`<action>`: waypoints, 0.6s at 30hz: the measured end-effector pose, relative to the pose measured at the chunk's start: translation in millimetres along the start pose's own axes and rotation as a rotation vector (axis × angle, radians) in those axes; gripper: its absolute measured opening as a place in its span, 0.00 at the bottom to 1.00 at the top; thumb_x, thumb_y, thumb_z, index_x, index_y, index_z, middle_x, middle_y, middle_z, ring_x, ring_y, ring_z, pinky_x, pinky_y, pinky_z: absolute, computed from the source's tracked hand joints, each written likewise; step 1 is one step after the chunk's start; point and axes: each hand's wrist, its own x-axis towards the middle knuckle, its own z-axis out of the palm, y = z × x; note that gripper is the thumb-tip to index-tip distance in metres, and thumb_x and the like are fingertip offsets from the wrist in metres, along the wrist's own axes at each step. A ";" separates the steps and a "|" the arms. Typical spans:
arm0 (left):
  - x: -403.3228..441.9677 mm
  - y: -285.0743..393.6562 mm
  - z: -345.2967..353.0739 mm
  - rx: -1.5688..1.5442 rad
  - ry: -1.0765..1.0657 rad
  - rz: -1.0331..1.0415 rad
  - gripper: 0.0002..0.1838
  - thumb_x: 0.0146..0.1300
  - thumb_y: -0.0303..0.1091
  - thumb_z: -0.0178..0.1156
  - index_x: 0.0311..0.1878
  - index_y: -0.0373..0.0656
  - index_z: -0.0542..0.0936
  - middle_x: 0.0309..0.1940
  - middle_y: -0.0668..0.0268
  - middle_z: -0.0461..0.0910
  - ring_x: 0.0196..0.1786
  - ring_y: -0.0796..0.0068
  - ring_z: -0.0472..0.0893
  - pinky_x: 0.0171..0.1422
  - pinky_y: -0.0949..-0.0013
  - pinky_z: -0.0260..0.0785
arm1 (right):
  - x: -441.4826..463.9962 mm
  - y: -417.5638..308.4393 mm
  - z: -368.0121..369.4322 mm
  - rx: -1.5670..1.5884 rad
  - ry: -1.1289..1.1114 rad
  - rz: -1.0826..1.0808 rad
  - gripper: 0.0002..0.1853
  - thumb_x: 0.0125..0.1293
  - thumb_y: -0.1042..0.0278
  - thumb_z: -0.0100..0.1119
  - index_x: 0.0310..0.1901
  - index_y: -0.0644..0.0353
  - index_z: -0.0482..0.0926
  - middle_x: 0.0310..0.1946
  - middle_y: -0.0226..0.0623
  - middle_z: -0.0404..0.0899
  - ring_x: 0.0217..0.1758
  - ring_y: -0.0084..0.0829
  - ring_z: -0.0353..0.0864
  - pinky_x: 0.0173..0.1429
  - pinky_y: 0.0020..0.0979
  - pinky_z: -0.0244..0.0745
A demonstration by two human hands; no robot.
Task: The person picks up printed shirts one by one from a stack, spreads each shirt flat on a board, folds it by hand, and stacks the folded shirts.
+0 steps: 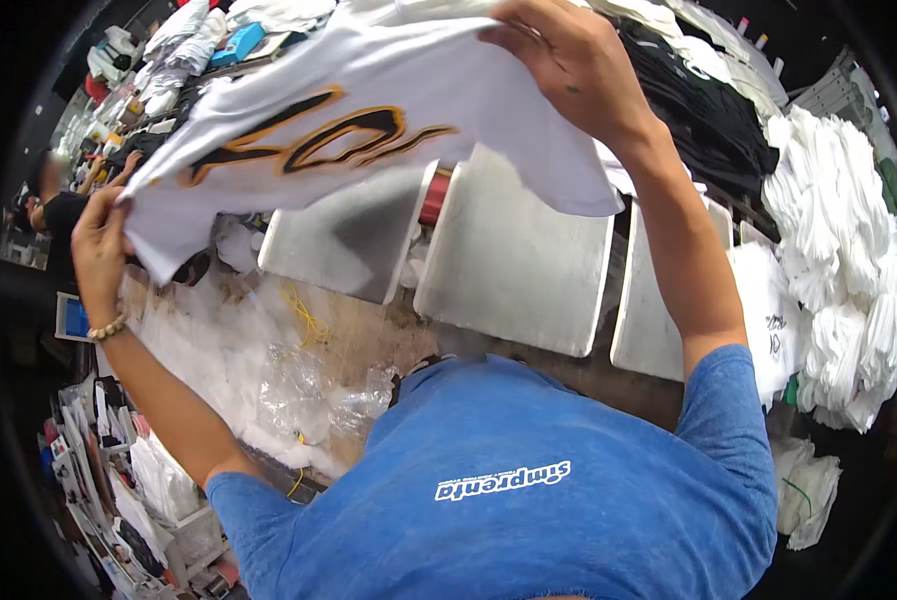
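Note:
A white T-shirt (pixel 508 110) with black and orange lettering is stretched in the air between my two hands. My left hand (pixel 100 245) grips one end of the cloth, low on the left. At the upper right, my right hand (pixel 563 60) is closed on the opposite part, its fingers folded over the fabric. Below the shirt lie flat grey boards: one at the left (pixel 343 240), one in the middle (pixel 516 255) and one at the right (pixel 653 300). The shirt hangs above them and hides their far ends.
Stacks of white garments (pixel 828 250) rise at the right, beside black garments (pixel 693 110). Crumpled clear plastic (pixel 313 385) and a yellow cord (pixel 306 315) lie on the floor. Another person (pixel 63 210) stands at the far left. A crowded rack (pixel 118 480) fills the lower left.

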 end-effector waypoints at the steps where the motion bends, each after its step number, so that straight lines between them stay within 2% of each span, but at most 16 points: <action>1: 4.8 -1.4 -7.8 0.024 0.032 -0.049 0.08 0.71 0.28 0.57 0.48 0.37 0.82 0.31 0.74 0.77 0.22 0.91 0.69 0.23 0.83 0.57 | 2.1 -12.7 -1.4 0.004 -0.008 0.018 0.04 0.64 0.73 0.63 0.37 0.63 0.78 0.31 0.46 0.79 0.34 0.47 0.81 0.39 0.41 0.75; 3: 23.7 -20.7 -14.7 0.033 0.078 -0.095 0.10 0.71 0.29 0.57 0.50 0.38 0.82 0.30 0.74 0.78 0.23 0.91 0.69 0.24 0.83 0.57 | 6.6 -29.4 1.3 0.203 -0.115 0.349 0.06 0.64 0.70 0.63 0.36 0.63 0.78 0.30 0.46 0.79 0.34 0.51 0.79 0.38 0.43 0.73; 5: 58.7 -28.9 2.0 0.096 0.080 -0.115 0.11 0.71 0.31 0.58 0.51 0.40 0.83 0.27 0.74 0.78 0.22 0.90 0.69 0.25 0.82 0.59 | -10.7 -25.2 23.7 0.235 -0.123 0.369 0.07 0.65 0.68 0.62 0.37 0.64 0.78 0.31 0.48 0.80 0.35 0.50 0.81 0.39 0.42 0.74; 6: 82.0 -39.3 9.5 0.178 -0.003 -0.123 0.11 0.70 0.33 0.59 0.51 0.43 0.84 0.30 0.73 0.80 0.23 0.88 0.73 0.27 0.81 0.64 | -21.0 -22.1 35.9 0.252 -0.126 0.368 0.09 0.66 0.67 0.62 0.38 0.64 0.78 0.32 0.49 0.81 0.36 0.49 0.82 0.39 0.40 0.74; 7: 99.2 -36.3 27.9 0.257 0.037 -0.134 0.11 0.68 0.34 0.61 0.50 0.44 0.84 0.33 0.70 0.83 0.26 0.86 0.78 0.30 0.80 0.70 | -33.2 -25.0 46.6 0.291 -0.053 0.364 0.09 0.67 0.67 0.62 0.38 0.65 0.78 0.27 0.51 0.80 0.31 0.49 0.82 0.36 0.40 0.73; 8: 118.6 -36.3 43.8 0.312 0.019 -0.081 0.11 0.66 0.34 0.61 0.50 0.44 0.84 0.35 0.68 0.85 0.29 0.80 0.83 0.33 0.76 0.74 | -47.9 -29.2 56.8 0.304 0.006 0.369 0.10 0.68 0.66 0.62 0.38 0.66 0.77 0.27 0.51 0.80 0.28 0.47 0.79 0.34 0.39 0.72; 9: 142.9 -43.8 65.5 0.304 0.046 -0.020 0.12 0.66 0.35 0.61 0.49 0.44 0.84 0.37 0.66 0.86 0.30 0.75 0.84 0.36 0.72 0.76 | -62.6 -33.9 63.8 0.319 0.009 0.458 0.10 0.69 0.66 0.61 0.38 0.66 0.76 0.26 0.50 0.79 0.26 0.45 0.78 0.34 0.38 0.71; 10: 158.6 -30.4 88.7 0.429 0.005 0.058 0.11 0.66 0.35 0.60 0.49 0.45 0.84 0.38 0.64 0.87 0.31 0.72 0.85 0.38 0.69 0.77 | -79.2 -40.0 68.9 0.337 0.011 0.557 0.11 0.69 0.66 0.60 0.38 0.67 0.76 0.26 0.50 0.78 0.25 0.43 0.76 0.33 0.37 0.71; 11: 177.8 -26.6 116.0 0.351 -0.018 0.078 0.11 0.65 0.36 0.61 0.48 0.47 0.85 0.40 0.61 0.87 0.35 0.68 0.86 0.41 0.66 0.77 | -94.9 -46.7 71.8 0.339 0.007 0.661 0.11 0.71 0.66 0.59 0.38 0.67 0.75 0.24 0.47 0.78 0.24 0.37 0.75 0.32 0.35 0.70; 12: 199.5 -37.7 149.5 0.381 0.046 0.298 0.13 0.65 0.36 0.61 0.49 0.44 0.85 0.37 0.61 0.87 0.32 0.72 0.85 0.38 0.68 0.76 | -109.5 -52.5 75.3 0.340 0.005 0.759 0.11 0.72 0.65 0.57 0.38 0.67 0.74 0.23 0.44 0.77 0.24 0.32 0.74 0.32 0.33 0.69; 14: 219.4 -0.4 219.8 0.427 -0.025 0.318 0.12 0.63 0.37 0.61 0.46 0.45 0.85 0.36 0.60 0.86 0.36 0.66 0.86 0.43 0.64 0.76 | -148.2 -62.8 94.6 0.468 0.133 1.048 0.12 0.73 0.64 0.56 0.38 0.66 0.74 0.22 0.36 0.77 0.25 0.22 0.72 0.29 0.30 0.66; 15: 216.9 26.0 254.5 0.394 -0.062 0.332 0.13 0.61 0.39 0.61 0.45 0.45 0.85 0.36 0.58 0.86 0.39 0.60 0.86 0.46 0.60 0.76 | -169.8 -65.9 103.1 0.481 0.169 1.158 0.12 0.74 0.64 0.55 0.38 0.65 0.74 0.23 0.35 0.77 0.25 0.20 0.70 0.29 0.29 0.65; 16: 240.4 13.2 310.6 0.290 -0.081 0.449 0.13 0.59 0.39 0.61 0.44 0.45 0.85 0.36 0.56 0.86 0.42 0.55 0.85 0.48 0.57 0.76 | -194.7 -67.5 111.5 0.494 0.207 1.274 0.12 0.75 0.63 0.55 0.39 0.64 0.74 0.24 0.33 0.77 0.25 0.18 0.69 0.28 0.28 0.63; 17: 214.6 53.8 341.4 0.261 -0.058 0.462 0.12 0.61 0.36 0.58 0.43 0.45 0.85 0.39 0.55 0.85 0.44 0.52 0.84 0.49 0.55 0.76 | -224.8 -65.9 121.5 0.433 0.244 1.321 0.12 0.75 0.62 0.54 0.39 0.64 0.74 0.23 0.32 0.76 0.24 0.18 0.68 0.27 0.28 0.62; 18: 225.0 44.4 400.6 -0.002 -0.111 0.636 0.11 0.62 0.34 0.59 0.45 0.45 0.85 0.41 0.54 0.85 0.46 0.52 0.84 0.52 0.55 0.76 | -255.4 -64.0 130.4 0.371 0.285 1.367 0.12 0.75 0.61 0.54 0.40 0.63 0.74 0.23 0.32 0.75 0.24 0.18 0.67 0.26 0.27 0.60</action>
